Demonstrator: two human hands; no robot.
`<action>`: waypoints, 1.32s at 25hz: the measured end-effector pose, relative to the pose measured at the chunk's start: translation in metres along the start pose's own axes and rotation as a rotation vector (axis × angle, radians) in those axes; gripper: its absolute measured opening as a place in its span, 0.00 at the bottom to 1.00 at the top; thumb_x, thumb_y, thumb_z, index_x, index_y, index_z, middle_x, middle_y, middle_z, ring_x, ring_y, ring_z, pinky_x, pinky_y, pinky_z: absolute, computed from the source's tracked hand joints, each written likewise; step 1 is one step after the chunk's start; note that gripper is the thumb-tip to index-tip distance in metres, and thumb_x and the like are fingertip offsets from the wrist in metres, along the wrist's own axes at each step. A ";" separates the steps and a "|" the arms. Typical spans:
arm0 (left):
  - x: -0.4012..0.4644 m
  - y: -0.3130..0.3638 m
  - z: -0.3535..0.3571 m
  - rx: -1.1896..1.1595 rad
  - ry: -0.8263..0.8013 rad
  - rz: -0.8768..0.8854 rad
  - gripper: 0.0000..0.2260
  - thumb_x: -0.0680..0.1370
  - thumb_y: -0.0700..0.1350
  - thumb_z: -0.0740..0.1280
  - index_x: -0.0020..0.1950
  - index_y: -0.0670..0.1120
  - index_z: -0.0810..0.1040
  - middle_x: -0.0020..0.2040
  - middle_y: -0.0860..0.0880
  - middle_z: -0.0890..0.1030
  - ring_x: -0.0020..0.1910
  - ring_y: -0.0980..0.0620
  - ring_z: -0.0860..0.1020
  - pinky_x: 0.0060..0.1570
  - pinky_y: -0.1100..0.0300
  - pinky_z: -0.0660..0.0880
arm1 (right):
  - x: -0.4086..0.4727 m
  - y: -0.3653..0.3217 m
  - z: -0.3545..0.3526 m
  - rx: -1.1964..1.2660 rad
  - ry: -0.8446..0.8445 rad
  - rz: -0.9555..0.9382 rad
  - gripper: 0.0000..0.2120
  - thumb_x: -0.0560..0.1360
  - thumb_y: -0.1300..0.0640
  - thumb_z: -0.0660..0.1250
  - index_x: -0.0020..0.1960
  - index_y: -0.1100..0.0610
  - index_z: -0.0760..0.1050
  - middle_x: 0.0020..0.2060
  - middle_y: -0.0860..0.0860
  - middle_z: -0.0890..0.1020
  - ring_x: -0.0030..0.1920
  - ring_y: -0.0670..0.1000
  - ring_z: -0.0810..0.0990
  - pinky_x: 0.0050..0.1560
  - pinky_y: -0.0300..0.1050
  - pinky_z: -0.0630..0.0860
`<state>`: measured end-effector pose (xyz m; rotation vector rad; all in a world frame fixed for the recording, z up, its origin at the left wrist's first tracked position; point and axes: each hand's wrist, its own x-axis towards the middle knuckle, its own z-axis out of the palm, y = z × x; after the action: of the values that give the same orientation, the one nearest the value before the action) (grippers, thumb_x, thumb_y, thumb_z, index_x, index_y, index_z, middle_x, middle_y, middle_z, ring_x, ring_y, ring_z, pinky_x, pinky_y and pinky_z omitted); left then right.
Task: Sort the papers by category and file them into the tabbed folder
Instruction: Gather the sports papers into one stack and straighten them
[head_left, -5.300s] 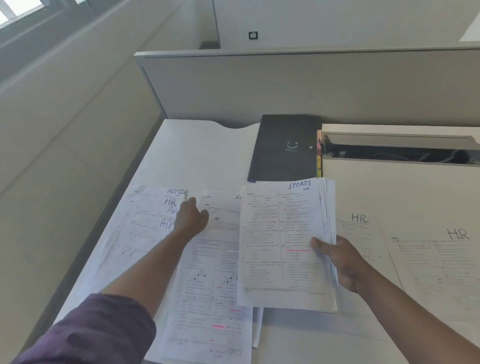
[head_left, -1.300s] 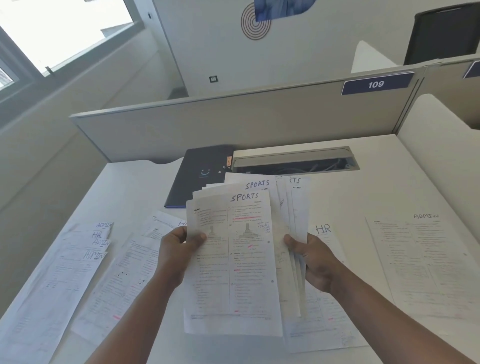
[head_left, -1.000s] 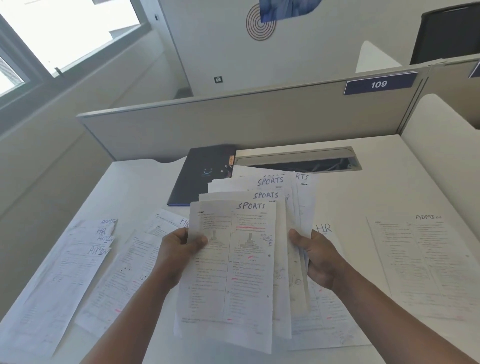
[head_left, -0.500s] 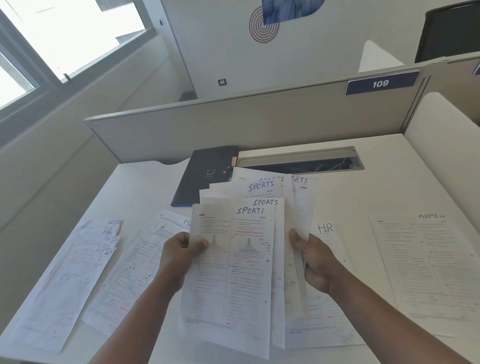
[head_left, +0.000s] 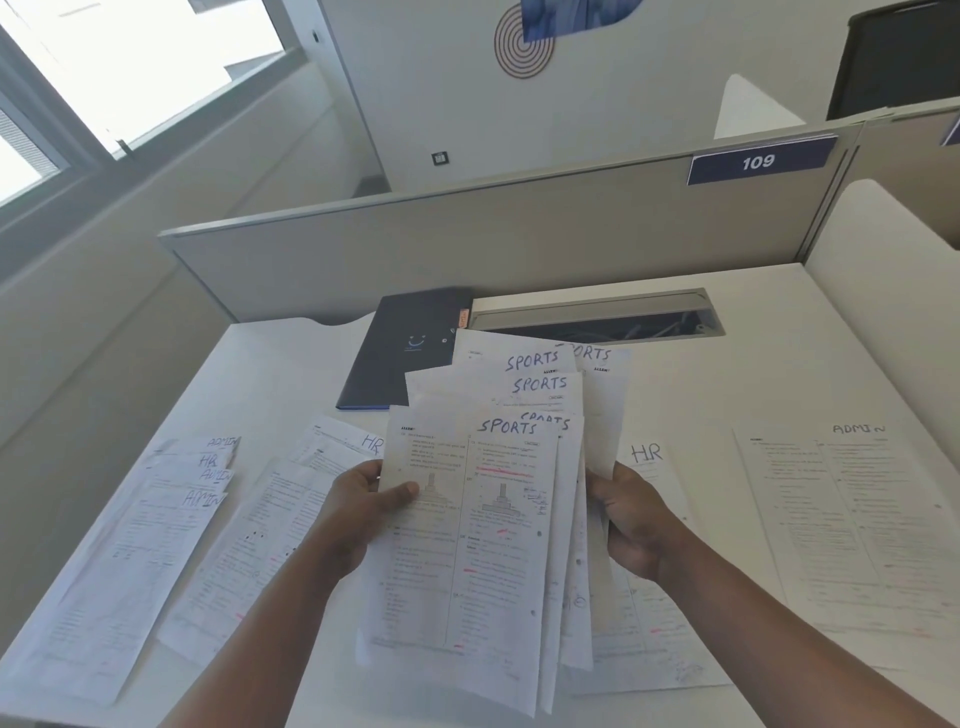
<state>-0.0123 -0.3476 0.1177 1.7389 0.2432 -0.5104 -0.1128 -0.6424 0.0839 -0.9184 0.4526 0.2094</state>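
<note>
While a grey partition (head_left: 493, 244) with a blue plate "109" (head_left: 758, 162) closes the back, the white surface (head_left: 280, 374) fills most of the view, with a window (head_left: 104, 67) at the upper left. On the surface lie printed sheets: a pile marked ADMIN and HR (head_left: 135, 540) at the left, an HR sheet (head_left: 649, 571) behind the hands, and an ADMIN sheet (head_left: 852, 519) at the right, cut by the frame edge. The dark tabbed folder (head_left: 405, 353) lies closed at the back, beside a cable slot (head_left: 597, 317). Above the surface, the fanned SPORTS papers (head_left: 483, 519) are held by both hands: the left hand (head_left: 358, 514) pinches their left edge with the thumb on top, and the right hand (head_left: 634, 519) grips their right edge, its fingers mostly hidden behind the sheets. The small print is too blurred to read.
</note>
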 end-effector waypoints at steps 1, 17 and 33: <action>0.000 0.000 0.000 0.001 -0.024 -0.010 0.10 0.77 0.34 0.73 0.58 0.39 0.83 0.53 0.40 0.87 0.51 0.37 0.86 0.57 0.37 0.81 | 0.000 -0.001 0.000 -0.024 -0.012 -0.003 0.14 0.82 0.59 0.68 0.66 0.62 0.81 0.60 0.62 0.85 0.60 0.64 0.85 0.60 0.63 0.82; 0.007 -0.003 0.018 -0.205 -0.105 -0.255 0.12 0.81 0.39 0.69 0.64 0.42 0.80 0.59 0.40 0.86 0.58 0.37 0.84 0.55 0.34 0.80 | 0.011 -0.001 -0.005 -0.080 -0.107 0.099 0.17 0.78 0.65 0.70 0.67 0.64 0.80 0.63 0.66 0.82 0.64 0.69 0.81 0.66 0.67 0.78; -0.014 0.021 0.073 -0.169 0.100 0.368 0.08 0.82 0.46 0.71 0.61 0.48 0.81 0.57 0.49 0.87 0.56 0.47 0.85 0.56 0.47 0.82 | -0.004 -0.031 0.006 -0.418 0.070 -0.209 0.16 0.79 0.71 0.66 0.62 0.57 0.81 0.53 0.50 0.89 0.57 0.54 0.87 0.53 0.42 0.83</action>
<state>-0.0303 -0.4211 0.1309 1.5980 0.0319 -0.1302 -0.1032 -0.6560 0.1112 -1.3782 0.3801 0.0808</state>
